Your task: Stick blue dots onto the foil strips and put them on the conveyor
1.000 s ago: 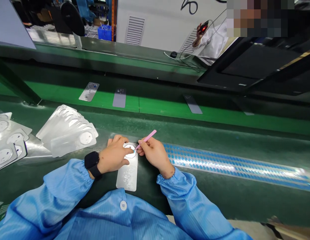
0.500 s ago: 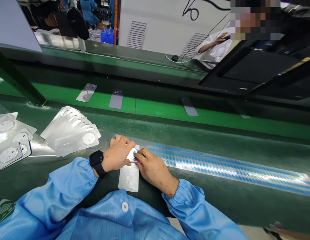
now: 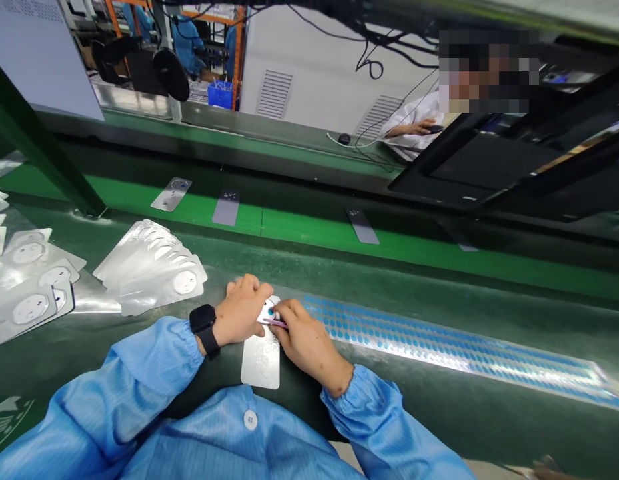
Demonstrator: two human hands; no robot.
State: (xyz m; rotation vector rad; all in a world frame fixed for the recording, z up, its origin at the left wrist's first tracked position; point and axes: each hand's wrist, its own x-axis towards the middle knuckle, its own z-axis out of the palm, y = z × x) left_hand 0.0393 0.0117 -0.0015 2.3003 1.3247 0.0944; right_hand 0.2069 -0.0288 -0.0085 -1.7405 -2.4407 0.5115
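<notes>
Together, the left hand holds a metal plate in its grip, the right hand clenching pink tweezers.

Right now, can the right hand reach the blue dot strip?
Probably yes: the right hand sits beside the strip with nothing between them, though it's holding pink tweezers.

My fingers rest over a silvery metal plate lying on the dark green bench mat. Left of my fingers lies a fanned stack of foil plates, with more plates scattered further left. Right of them runs a long strip of blue dots. Beyond my fingers, three narrow plates sit well apart on a brighter green belt.
</notes>
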